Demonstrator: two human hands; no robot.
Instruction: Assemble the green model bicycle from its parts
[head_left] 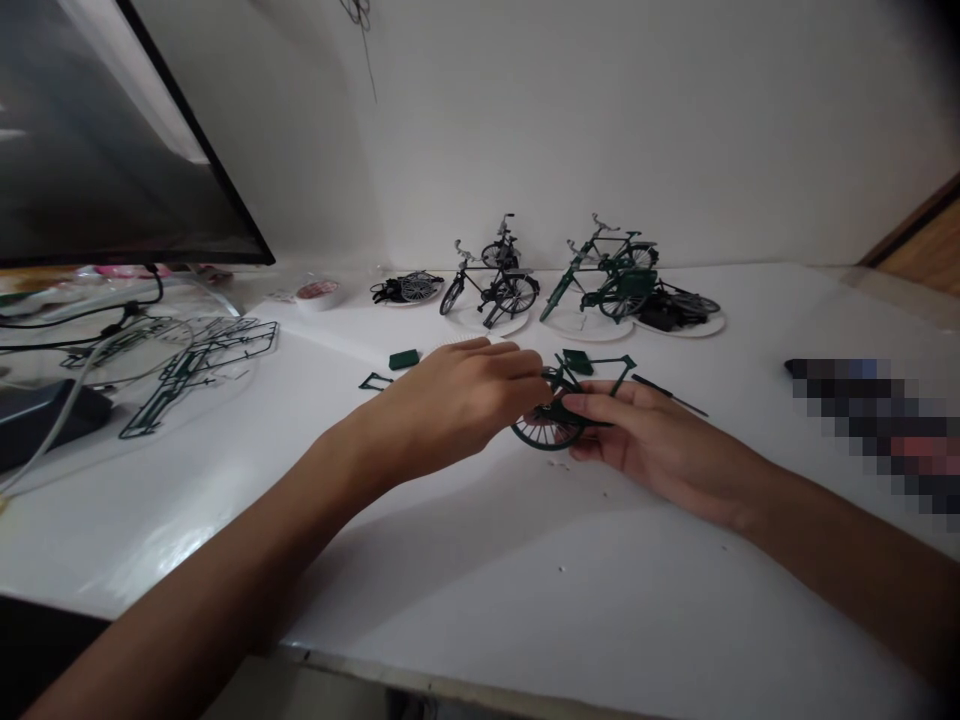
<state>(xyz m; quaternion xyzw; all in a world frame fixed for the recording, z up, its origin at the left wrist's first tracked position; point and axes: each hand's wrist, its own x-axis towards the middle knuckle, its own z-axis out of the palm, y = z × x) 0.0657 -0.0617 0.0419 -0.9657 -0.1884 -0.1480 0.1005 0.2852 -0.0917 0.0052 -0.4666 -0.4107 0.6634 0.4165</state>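
A small dark green model bicycle (551, 432), its frame and one spoked wheel showing, is held above the white table between both hands. My right hand (637, 430) is closed round the lower frame, thumb on the near side. My left hand (480, 390) has curled fingers at the wheel and frame; its fingertips are partly hidden behind the knuckles. Just behind the hands lie a green box-shaped part (404, 359), a small green bracket-like part (375, 381) and another green box (577, 361). A thin black rod-like tool (670, 395) rests beyond my right hand.
Several model bicycles (491, 290) stand on white plates along the wall. Two heaps of dark bicycle parts (409, 288) flank them. Green sprue frames (195, 370), cables and a black device (49, 420) lie left, below a monitor (112, 140). A tape roll (317, 291) stands behind.
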